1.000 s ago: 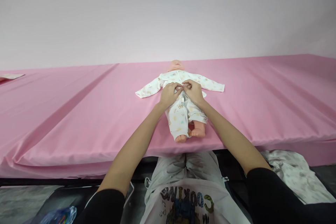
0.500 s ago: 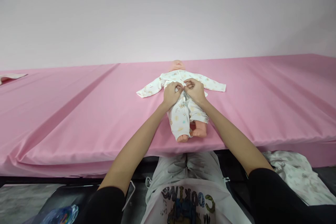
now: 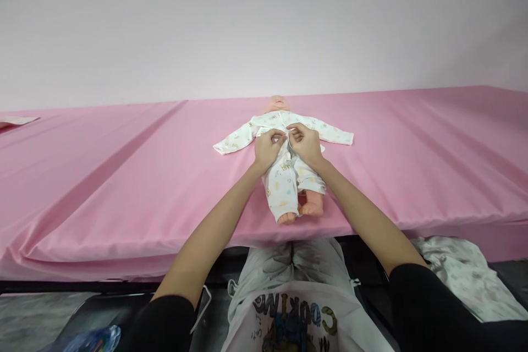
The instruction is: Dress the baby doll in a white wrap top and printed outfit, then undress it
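A baby doll [image 3: 312,204] lies on its back on the pink-covered table, feet toward me. It wears a white patterned romper [image 3: 280,184] with both sleeves spread outward and the front partly open below the chest. My left hand [image 3: 268,148] pinches one front edge of the romper at the belly. Close beside it, my right hand [image 3: 304,143] pinches the other edge, the fingertips of both hands nearly touching. Any fastener between the fingers is too small to make out. One doll foot pokes from a leg opening; the other lower leg is bare.
A pink cloth [image 3: 136,187] with folds covers the table, and a white partition [image 3: 264,33] rises behind it. Pale patterned fabric [image 3: 470,275] lies below the table edge at right. A light flat piece [image 3: 18,121] rests at the far left.
The hands stay at the romper's front with only tiny finger movement. The whole view has shifted very slightly.
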`<state>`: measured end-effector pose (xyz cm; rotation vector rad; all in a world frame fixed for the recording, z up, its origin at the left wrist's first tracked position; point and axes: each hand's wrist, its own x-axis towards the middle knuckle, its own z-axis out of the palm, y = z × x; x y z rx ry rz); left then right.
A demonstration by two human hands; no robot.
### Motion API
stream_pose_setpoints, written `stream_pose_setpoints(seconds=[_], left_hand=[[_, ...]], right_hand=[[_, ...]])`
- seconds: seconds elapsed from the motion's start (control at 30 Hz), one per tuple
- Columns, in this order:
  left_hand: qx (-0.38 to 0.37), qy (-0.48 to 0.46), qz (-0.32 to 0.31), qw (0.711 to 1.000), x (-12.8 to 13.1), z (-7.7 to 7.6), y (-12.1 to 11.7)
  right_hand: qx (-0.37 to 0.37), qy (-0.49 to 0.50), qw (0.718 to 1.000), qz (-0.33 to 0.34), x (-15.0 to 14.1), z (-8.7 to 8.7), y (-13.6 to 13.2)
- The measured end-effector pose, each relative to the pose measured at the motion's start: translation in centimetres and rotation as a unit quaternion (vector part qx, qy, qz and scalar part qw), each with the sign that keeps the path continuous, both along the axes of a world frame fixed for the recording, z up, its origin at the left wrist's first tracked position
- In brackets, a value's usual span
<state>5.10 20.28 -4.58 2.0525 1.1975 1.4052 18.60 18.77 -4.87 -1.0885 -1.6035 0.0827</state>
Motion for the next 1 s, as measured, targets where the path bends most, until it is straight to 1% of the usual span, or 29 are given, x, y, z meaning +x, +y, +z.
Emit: stream_pose_setpoints(seconds=[0.1, 0.27, 0.4, 0.67, 0.77, 0.9, 1.0], left_hand=[[-0.011, -0.001, 0.015, 1.000, 0.04, 0.18, -0.27], [-0.018, 0.004, 0.029, 0.999, 0.03, 0.32, -0.44], [-0.023, 0.014, 0.034, 0.999, 0.10, 0.25, -0.40], [-0.034, 0.037, 0.061, 0.997, 0.50, 0.59, -0.72], [-0.030, 0.036, 0.063, 0.997, 0.56, 0.50, -0.66], [-0.025, 0.034, 0.062, 0.997, 0.61, 0.38, -0.56], [-0.020, 0.034, 0.054, 0.998, 0.61, 0.35, -0.51]], right_hand=[[-0.001, -0.039, 0.999, 0.014, 0.14, -0.11, 0.34], [0.004, -0.072, 0.997, 0.024, 0.14, -0.07, 0.41], [-0.002, -0.077, 0.997, 0.026, 0.09, -0.15, 0.36], [-0.028, -0.090, 0.995, 0.015, 0.03, -0.09, 0.30], [-0.027, -0.071, 0.997, 0.022, 0.03, -0.12, 0.26], [-0.030, -0.014, 0.999, 0.037, 0.00, -0.12, 0.31], [-0.072, 0.066, 0.994, 0.049, 0.05, -0.17, 0.66]])
